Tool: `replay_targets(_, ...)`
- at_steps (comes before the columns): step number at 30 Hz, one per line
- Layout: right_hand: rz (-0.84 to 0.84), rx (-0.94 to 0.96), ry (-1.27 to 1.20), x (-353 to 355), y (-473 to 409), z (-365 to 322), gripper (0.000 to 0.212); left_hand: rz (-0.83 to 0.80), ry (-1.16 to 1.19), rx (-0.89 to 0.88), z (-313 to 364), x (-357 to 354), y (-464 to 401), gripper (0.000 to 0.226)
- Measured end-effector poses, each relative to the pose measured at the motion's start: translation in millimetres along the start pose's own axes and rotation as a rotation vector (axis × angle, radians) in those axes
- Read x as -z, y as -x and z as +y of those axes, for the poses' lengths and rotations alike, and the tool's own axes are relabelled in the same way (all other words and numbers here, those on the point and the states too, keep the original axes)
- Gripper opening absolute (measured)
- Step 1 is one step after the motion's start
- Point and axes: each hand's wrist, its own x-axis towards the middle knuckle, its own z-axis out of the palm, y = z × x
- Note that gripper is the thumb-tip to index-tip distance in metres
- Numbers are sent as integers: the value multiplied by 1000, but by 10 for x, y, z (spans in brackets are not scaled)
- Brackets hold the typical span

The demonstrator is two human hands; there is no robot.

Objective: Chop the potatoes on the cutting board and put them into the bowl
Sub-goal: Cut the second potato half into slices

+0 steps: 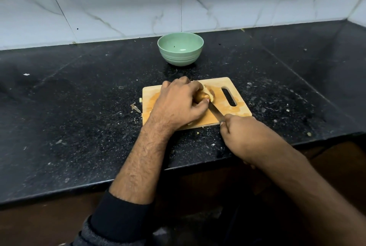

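A potato (204, 96) lies on the wooden cutting board (233, 107), toward the board's far edge and just left of its handle slot, mostly covered by the left hand (179, 102). That hand arches over it from the left, fingers curled down the far side and thumb pressed at the near side, so it grips the potato against the board. The right hand (240, 137) sits at the board's near right corner, wrapped around the handle of a knife (216, 113); the blade runs diagonally up and left from the fist and meets the potato beside the left thumb. Both forearms reach in over the counter's front edge. A green bowl (180, 49) stands on the black counter (79, 97) beyond the board, near the back wall, with no potato pieces visible inside.
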Motion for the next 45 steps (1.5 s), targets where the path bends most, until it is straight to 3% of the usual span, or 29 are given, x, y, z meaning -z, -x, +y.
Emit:
replay_targets(6, 0, -38, -9, 30, -211, -135, 30, -11, 28, -22, 44, -18, -13, 55)
replay_targets(12, 24, -53, -38, 9, -194, -26, 30, 83, 215, 42, 41, 50, -15, 54)
replay_targets(21, 51, -41, -53, 18, -140, 121, 33, -83, 62, -36, 77, -6, -37, 55)
replay_targets(24, 52, -17, -55, 4, -121, 142, 33, -68, 21, -32, 56, -17, -23, 60)
replay_targets(27, 65, 23, -66, 4, -55, 142, 38, -28, 136, 0, -3, -1, 2, 66)
replay_targets(33, 184, 82, -91, 36, 29, 138, 38, -53, 78, 109, -51, 31, -22, 55)
replay_targets(45, 204, 85, -80, -81, 74, 48, 33, -66, 89, 187, 6, 80, -24, 48)
